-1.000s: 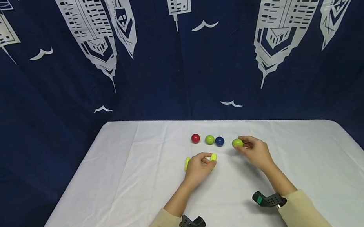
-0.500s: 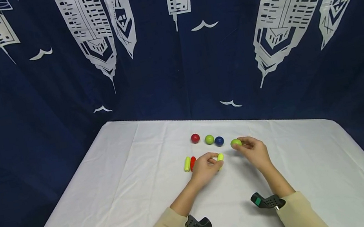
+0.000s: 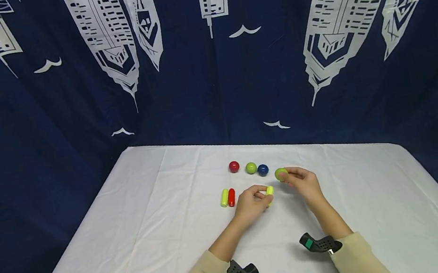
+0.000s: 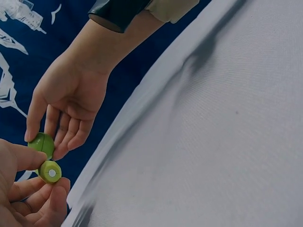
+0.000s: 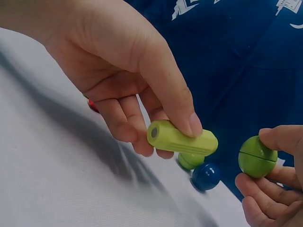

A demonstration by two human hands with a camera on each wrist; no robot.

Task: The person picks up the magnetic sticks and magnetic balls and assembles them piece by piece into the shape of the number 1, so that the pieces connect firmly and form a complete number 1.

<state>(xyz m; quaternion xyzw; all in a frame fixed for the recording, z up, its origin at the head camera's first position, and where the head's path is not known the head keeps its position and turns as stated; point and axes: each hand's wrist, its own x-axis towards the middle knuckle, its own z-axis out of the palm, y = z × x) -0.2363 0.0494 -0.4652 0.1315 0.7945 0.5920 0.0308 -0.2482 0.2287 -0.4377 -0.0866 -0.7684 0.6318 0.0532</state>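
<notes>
My left hand (image 3: 250,205) pinches a yellow-green magnetic rod (image 5: 180,137) between thumb and fingers. A round grey disc shows in the rod's end in both wrist views. Just to the right, my right hand (image 3: 305,186) holds a green ball (image 5: 257,158) with a seam round its middle, gripped by thumb and fingertips. A gap separates rod and ball in the head and right wrist views. In the left wrist view the rod's end (image 4: 50,172) overlaps the ball (image 4: 41,144); contact cannot be told there.
Behind the hands a red ball (image 3: 234,166), another green ball (image 3: 251,168) and a blue ball (image 3: 263,170) lie on the white-covered table (image 3: 166,240). A yellow rod (image 3: 224,198) and a red rod (image 3: 231,197) lie left of my left hand. A dark curtain (image 3: 196,102) hangs behind.
My left hand has moved right with the rod, uncovering the red rod and the other yellow rod. My right hand has shifted slightly left with the green ball, so they are closer together.
</notes>
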